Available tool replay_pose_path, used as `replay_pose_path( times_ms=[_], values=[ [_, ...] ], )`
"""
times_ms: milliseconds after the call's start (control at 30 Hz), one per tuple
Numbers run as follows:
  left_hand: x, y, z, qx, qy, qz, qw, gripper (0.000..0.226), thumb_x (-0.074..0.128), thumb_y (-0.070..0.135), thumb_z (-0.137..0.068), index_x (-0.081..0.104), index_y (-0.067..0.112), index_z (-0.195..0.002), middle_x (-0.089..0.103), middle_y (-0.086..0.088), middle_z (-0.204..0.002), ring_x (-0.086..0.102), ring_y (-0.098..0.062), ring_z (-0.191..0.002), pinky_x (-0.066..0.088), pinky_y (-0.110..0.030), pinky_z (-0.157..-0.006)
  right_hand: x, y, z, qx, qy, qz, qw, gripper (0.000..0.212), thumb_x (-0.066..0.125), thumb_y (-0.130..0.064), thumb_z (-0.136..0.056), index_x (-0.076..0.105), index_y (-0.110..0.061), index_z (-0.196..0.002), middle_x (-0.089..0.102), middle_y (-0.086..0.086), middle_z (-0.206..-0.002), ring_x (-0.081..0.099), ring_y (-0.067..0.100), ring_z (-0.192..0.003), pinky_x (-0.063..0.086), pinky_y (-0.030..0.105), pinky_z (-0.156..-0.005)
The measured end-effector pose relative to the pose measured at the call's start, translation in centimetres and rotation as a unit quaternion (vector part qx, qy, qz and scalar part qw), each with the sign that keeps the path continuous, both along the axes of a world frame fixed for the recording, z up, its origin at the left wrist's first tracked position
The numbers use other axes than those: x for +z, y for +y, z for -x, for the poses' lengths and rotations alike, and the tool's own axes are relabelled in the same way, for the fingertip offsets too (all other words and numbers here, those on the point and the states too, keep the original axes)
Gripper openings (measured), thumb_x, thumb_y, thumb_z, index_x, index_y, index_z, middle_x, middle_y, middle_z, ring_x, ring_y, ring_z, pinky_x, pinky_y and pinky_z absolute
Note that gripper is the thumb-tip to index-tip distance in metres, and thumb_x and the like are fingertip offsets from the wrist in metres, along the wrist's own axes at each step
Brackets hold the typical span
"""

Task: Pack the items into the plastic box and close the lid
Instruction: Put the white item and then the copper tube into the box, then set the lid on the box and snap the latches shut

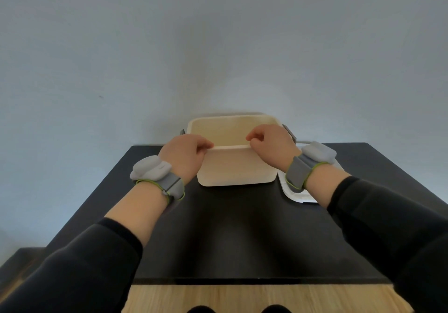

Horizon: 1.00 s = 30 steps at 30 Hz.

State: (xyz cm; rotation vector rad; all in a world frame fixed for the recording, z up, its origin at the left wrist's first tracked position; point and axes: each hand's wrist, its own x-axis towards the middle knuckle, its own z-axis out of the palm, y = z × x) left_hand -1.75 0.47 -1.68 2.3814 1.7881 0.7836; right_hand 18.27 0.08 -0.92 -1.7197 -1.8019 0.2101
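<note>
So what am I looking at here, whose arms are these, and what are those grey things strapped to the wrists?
There is no machine here: a person wears a camera on the head, so the single picture looks forward and down along their own arms. The left hand and right hand both grip the near rim of an open cream plastic box standing on a black table. I cannot see inside the box. The grey wrist bands with pods look like tracking devices, though the picture cannot confirm that. A white flat piece, possibly the lid, lies on the table right of the box, partly hidden by the right arm.

front: table bare | right: lid | mid: box
</note>
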Motion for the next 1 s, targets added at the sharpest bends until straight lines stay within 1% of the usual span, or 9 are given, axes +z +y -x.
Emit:
replay_pose_path(
  times_ms=[167,300,400,567,667,700,800,833,1000],
  values=[
    [-0.3,-0.1,-0.1,0.005,-0.003,-0.008,1.000,0.035,0.044,0.019,-0.091,0.065,0.030,-0.116,0.067,0.004,-0.123,0.058,-0.021,-0.116,0.044,-0.034,-0.099,0.1,-0.4,0.0,-0.030,-0.020,-0.002,0.999,0.027,0.048,-0.021,-0.087,0.070,-0.019,-0.102,0.068,0.000,-0.114,0.060,0.021,-0.106,0.038,0.031,-0.093],
    [-0.4,-0.2,-0.2,0.005,-0.011,-0.008,1.000,0.035,0.044,0.018,-0.090,0.065,0.027,-0.116,0.067,0.005,-0.123,0.057,-0.020,-0.118,0.044,-0.033,-0.100,0.2,-1.0,-0.2,-0.039,-0.018,-0.003,0.999,0.028,0.049,-0.024,-0.089,0.071,-0.016,-0.103,0.068,0.003,-0.113,0.059,0.023,-0.106,0.043,0.037,-0.098],
    [-0.3,-0.5,-0.3,0.002,-0.004,-0.009,1.000,0.035,0.045,0.021,-0.089,0.064,0.025,-0.118,0.066,0.004,-0.124,0.057,-0.021,-0.118,0.045,-0.036,-0.101,0.2,-1.4,-0.4,-0.047,-0.022,-0.008,0.999,0.027,0.049,-0.027,-0.089,0.070,-0.015,-0.102,0.066,0.006,-0.111,0.060,0.024,-0.103,0.038,0.041,-0.106],
    [0.0,-1.4,-0.7,0.002,0.029,-0.002,1.000,0.039,0.046,0.031,-0.088,0.060,0.021,-0.123,0.063,-0.002,-0.125,0.053,-0.025,-0.119,0.044,-0.041,-0.101,0.2,-1.7,-0.9,-0.064,-0.042,-0.023,0.997,0.027,0.051,-0.033,-0.089,0.068,-0.018,-0.104,0.060,0.007,-0.115,0.054,0.026,-0.110,0.042,0.040,-0.098],
    [0.2,-1.7,-0.9,0.001,0.058,-0.004,0.998,0.037,0.044,0.031,-0.087,0.063,0.013,-0.114,0.065,-0.008,-0.119,0.055,-0.029,-0.113,0.045,-0.044,-0.097,0.0,-1.7,-1.2,-0.067,-0.047,-0.032,0.996,0.028,0.052,-0.033,-0.089,0.067,-0.019,-0.108,0.058,0.007,-0.118,0.054,0.025,-0.111,0.041,0.038,-0.098],
    [0.1,-1.8,-1.0,0.001,0.064,-0.003,0.998,0.038,0.044,0.031,-0.088,0.063,0.011,-0.114,0.064,-0.009,-0.120,0.054,-0.029,-0.114,0.044,-0.044,-0.098,-0.1,-1.8,-1.3,-0.068,-0.047,-0.031,0.996,0.028,0.052,-0.033,-0.089,0.066,-0.019,-0.109,0.058,0.006,-0.119,0.054,0.025,-0.112,0.041,0.038,-0.098],
    [0.0,-1.9,-1.3,-0.008,0.072,-0.001,0.997,0.045,0.042,0.033,-0.091,0.050,0.015,-0.132,0.053,-0.005,-0.137,0.044,-0.026,-0.128,0.034,-0.039,-0.109,-0.1,-2.0,-1.8,-0.069,-0.047,-0.031,0.996,0.028,0.052,-0.030,-0.089,0.065,-0.019,-0.110,0.057,0.007,-0.120,0.054,0.026,-0.112,0.042,0.039,-0.098],
    [0.0,-2.0,-1.5,-0.015,0.070,-0.004,0.997,0.046,0.042,0.033,-0.091,0.047,0.016,-0.135,0.051,-0.003,-0.139,0.042,-0.024,-0.131,0.031,-0.037,-0.111,-0.1,-2.1,-2.0,-0.070,-0.048,-0.031,0.996,0.027,0.052,-0.029,-0.089,0.065,-0.019,-0.110,0.057,0.007,-0.121,0.054,0.026,-0.112,0.042,0.039,-0.098],
    [0.1,-2.7,-2.4,-0.051,0.042,-0.049,0.997,0.039,0.042,0.027,-0.093,0.054,0.018,-0.130,0.058,0.000,-0.133,0.047,-0.019,-0.127,0.029,-0.031,-0.109,0.0,-2.8,-3.0,-0.071,-0.046,-0.027,0.996,0.027,0.051,-0.018,-0.089,0.064,-0.017,-0.113,0.056,0.008,-0.122,0.051,0.026,-0.115,0.042,0.040,-0.099]
  ],
)
